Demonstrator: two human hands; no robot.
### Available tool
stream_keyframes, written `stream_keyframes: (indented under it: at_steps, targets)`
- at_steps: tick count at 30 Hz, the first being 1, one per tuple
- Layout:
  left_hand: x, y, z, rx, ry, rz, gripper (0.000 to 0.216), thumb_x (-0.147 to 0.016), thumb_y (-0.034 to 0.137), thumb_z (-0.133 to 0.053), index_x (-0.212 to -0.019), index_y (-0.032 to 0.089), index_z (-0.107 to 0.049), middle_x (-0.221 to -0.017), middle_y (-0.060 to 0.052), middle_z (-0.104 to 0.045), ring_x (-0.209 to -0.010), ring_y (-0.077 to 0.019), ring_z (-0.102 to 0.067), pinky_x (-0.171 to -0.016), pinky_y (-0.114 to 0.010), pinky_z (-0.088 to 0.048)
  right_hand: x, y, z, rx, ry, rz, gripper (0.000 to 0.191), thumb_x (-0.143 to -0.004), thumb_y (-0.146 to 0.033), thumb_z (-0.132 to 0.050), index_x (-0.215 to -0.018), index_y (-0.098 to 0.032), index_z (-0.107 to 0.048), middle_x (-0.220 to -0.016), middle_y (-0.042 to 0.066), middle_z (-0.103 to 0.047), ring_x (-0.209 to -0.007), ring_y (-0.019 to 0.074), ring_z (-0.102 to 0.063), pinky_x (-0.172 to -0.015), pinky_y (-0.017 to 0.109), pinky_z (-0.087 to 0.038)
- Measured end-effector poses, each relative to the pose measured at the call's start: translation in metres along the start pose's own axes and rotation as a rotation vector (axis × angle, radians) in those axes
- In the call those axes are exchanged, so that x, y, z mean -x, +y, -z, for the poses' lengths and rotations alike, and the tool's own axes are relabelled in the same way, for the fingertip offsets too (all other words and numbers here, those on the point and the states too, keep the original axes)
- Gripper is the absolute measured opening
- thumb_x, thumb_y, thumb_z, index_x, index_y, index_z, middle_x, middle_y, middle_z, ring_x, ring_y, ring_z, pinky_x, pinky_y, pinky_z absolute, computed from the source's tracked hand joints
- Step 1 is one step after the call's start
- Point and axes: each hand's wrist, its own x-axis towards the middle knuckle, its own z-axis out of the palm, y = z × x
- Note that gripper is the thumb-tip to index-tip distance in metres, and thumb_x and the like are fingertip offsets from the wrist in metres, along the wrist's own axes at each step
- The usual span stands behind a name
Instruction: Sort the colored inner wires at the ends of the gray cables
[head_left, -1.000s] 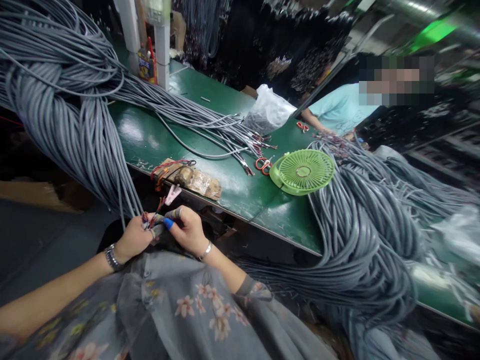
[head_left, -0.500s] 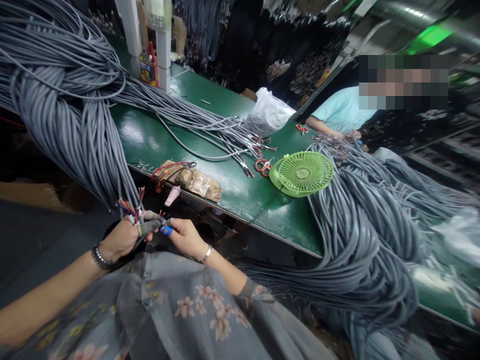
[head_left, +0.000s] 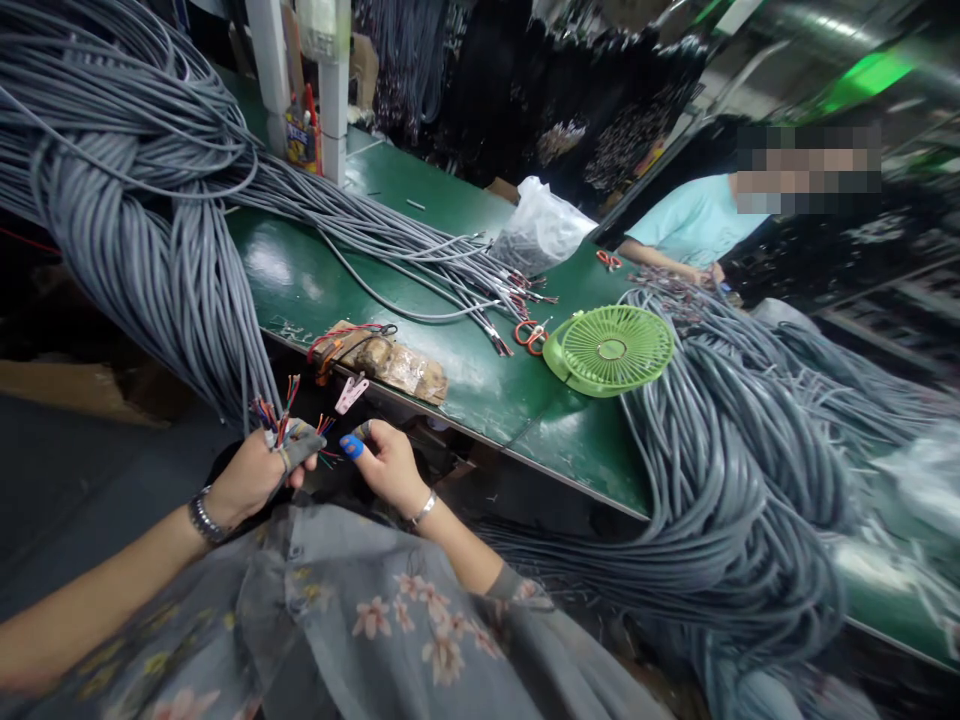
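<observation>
My left hand [head_left: 259, 470] is closed around the ends of grey cables [head_left: 217, 330], with tape on its fingers. Thin coloured wires [head_left: 281, 420] fan out above that grip, and more coloured strands [head_left: 325, 428] stick out past the fingertips. A short gap to the right, my right hand [head_left: 386, 468] has its fingers curled in, the thumb wrapped in blue and the index finger in grey. Whether anything small sits in that hand is hidden. The grey cables hang down from a large bundle at the left.
On the green table [head_left: 450, 350] lie a taped block [head_left: 401, 365] with a pink clip [head_left: 351, 395], orange-handled scissors [head_left: 531, 337], a green fan [head_left: 611, 350], and a plastic bag [head_left: 544, 225]. More grey cables [head_left: 720, 480] drape off the right side. A co-worker [head_left: 690, 220] handles wires across the table.
My right hand has drawn away to the right from the wires at my left hand's fingertips. The left hand keeps its grip on the cables. The view has shifted slightly.
</observation>
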Motion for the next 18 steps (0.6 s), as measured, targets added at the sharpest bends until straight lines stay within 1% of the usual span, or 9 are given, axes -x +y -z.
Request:
stream_keyframes:
  at_steps: [2, 4, 6, 8, 11, 13, 15, 18]
  targets:
    - [0.000, 0.001, -0.001, 0.037, -0.019, 0.013, 0.038, -0.064, 0.053, -0.077, -0.058, 0.020, -0.059, -0.050, 0.003, -0.061, -0.039, -0.0094, -0.044, -0.042, -0.026, -0.033, -0.006, 0.000, -0.004, -0.213, -0.049, -0.065, 0.034, -0.081, -0.053, -0.074, -0.075, -0.021, -0.062, -0.072, -0.001, -0.061, -0.066, 0.0139, -0.053, -0.064, 0.027, -0.045]
    - [-0.001, 0.001, -0.001, 0.046, -0.057, 0.024, 0.037, -0.062, 0.051, -0.078, -0.057, 0.020, -0.058, -0.049, 0.004, -0.059, -0.038, -0.0086, -0.043, -0.041, -0.025, -0.033, -0.011, 0.000, -0.010, -0.414, -0.107, -0.126, 0.039, -0.072, -0.055, -0.082, -0.079, -0.021, -0.063, -0.075, -0.001, -0.064, -0.068, 0.0134, -0.056, -0.068, 0.027, -0.049]
    - [-0.003, 0.001, 0.001, 0.029, -0.107, 0.041, 0.037, -0.061, 0.049, -0.079, -0.054, 0.020, -0.057, -0.047, 0.004, -0.058, -0.037, -0.0080, -0.043, -0.041, -0.023, -0.033, -0.014, 0.001, -0.016, -0.552, -0.138, -0.189, 0.043, -0.065, -0.055, -0.086, -0.079, -0.021, -0.064, -0.075, -0.002, -0.066, -0.068, 0.0126, -0.057, -0.068, 0.027, -0.051]
    - [-0.004, 0.000, 0.003, -0.004, -0.146, 0.068, 0.037, -0.059, 0.048, -0.080, -0.053, 0.020, -0.057, -0.046, 0.004, -0.057, -0.037, -0.0079, -0.043, -0.040, -0.022, -0.033, -0.015, 0.001, -0.019, -0.628, -0.165, -0.255, 0.045, -0.061, -0.054, -0.089, -0.077, -0.020, -0.064, -0.072, -0.002, -0.066, -0.066, 0.0125, -0.058, -0.067, 0.027, -0.051]
    - [-0.006, -0.002, 0.005, -0.059, -0.187, 0.115, 0.033, -0.055, 0.044, -0.080, -0.053, 0.020, -0.057, -0.046, 0.004, -0.058, -0.037, -0.0088, -0.044, -0.039, -0.022, -0.033, -0.011, -0.002, -0.022, -0.635, -0.161, -0.299, 0.046, -0.057, -0.053, -0.091, -0.073, -0.020, -0.063, -0.065, -0.004, -0.063, -0.061, 0.0121, -0.056, -0.062, 0.026, -0.050]
    - [-0.006, -0.002, 0.003, -0.090, -0.225, 0.142, 0.030, -0.054, 0.040, -0.079, -0.052, 0.020, -0.057, -0.045, 0.003, -0.058, -0.037, -0.0092, -0.044, -0.039, -0.022, -0.034, -0.008, -0.005, -0.025, -0.593, -0.133, -0.275, 0.045, -0.056, -0.053, -0.090, -0.070, -0.021, -0.062, -0.063, -0.004, -0.061, -0.057, 0.0111, -0.053, -0.058, 0.025, -0.048]
    - [-0.005, -0.002, 0.001, -0.109, -0.255, 0.155, 0.027, -0.054, 0.038, -0.077, -0.050, 0.020, -0.057, -0.044, 0.003, -0.057, -0.037, -0.0095, -0.044, -0.040, -0.022, -0.034, -0.006, -0.007, -0.029, -0.536, -0.102, -0.256, 0.043, -0.058, -0.051, -0.088, -0.069, -0.021, -0.060, -0.061, -0.005, -0.059, -0.054, 0.0099, -0.048, -0.054, 0.024, -0.044]
    - [-0.004, -0.002, -0.002, -0.105, -0.213, 0.142, 0.029, -0.056, 0.041, -0.076, -0.049, 0.020, -0.057, -0.043, 0.003, -0.057, -0.037, -0.0098, -0.044, -0.040, -0.023, -0.035, -0.010, -0.005, -0.034, -0.494, -0.006, -0.272, 0.039, -0.062, -0.048, -0.085, -0.067, -0.022, -0.057, -0.059, -0.006, -0.055, -0.054, 0.0092, -0.044, -0.052, 0.023, -0.041]
